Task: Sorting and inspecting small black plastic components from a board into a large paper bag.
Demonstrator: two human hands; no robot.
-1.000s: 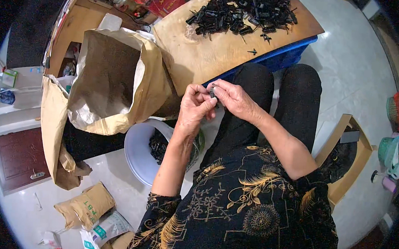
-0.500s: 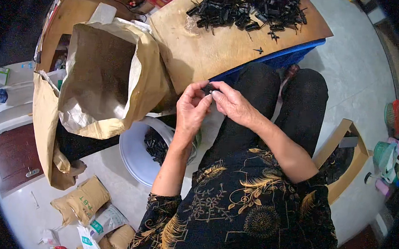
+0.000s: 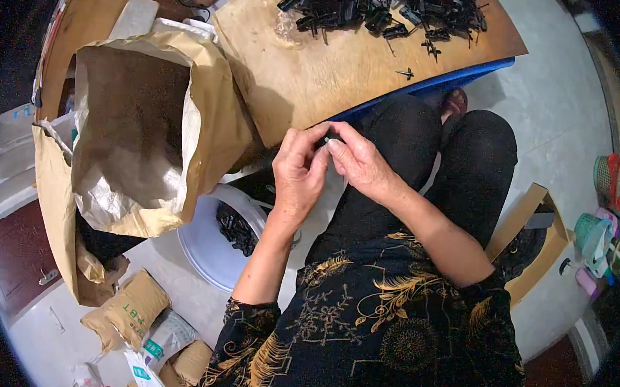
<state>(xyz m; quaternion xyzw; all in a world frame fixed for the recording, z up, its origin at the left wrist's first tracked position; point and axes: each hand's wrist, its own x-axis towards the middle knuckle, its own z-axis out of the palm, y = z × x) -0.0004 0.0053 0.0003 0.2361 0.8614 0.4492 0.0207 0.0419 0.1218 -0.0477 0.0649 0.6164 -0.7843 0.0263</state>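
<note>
Together over my lap, at the near edge of the wooden board [image 3: 274,85], my hands pinch a small black plastic part [image 3: 322,142]. My left hand [image 3: 299,166] has its thumb and fingers closed on one side of it. From the other side, my right hand [image 3: 362,161] grips it between thumb and forefinger. Most of the part is hidden by my fingers. Ahead of them, a heap of black plastic parts [image 3: 378,13] lies on the board, with one loose small piece [image 3: 405,74] nearer the edge.
To the left, a large paper sack [image 3: 219,117] gapes open. Below it, a white bucket [image 3: 197,247] holds several black parts [image 3: 235,230]. Filled bags [image 3: 129,310] lie on the floor at lower left. A cardboard box [image 3: 525,277] with dark contents stands right of my legs.
The view has shifted slightly, so the sack and bucket appear farther left. Both hands stay together on the small part, which is now more covered by my fingers.
</note>
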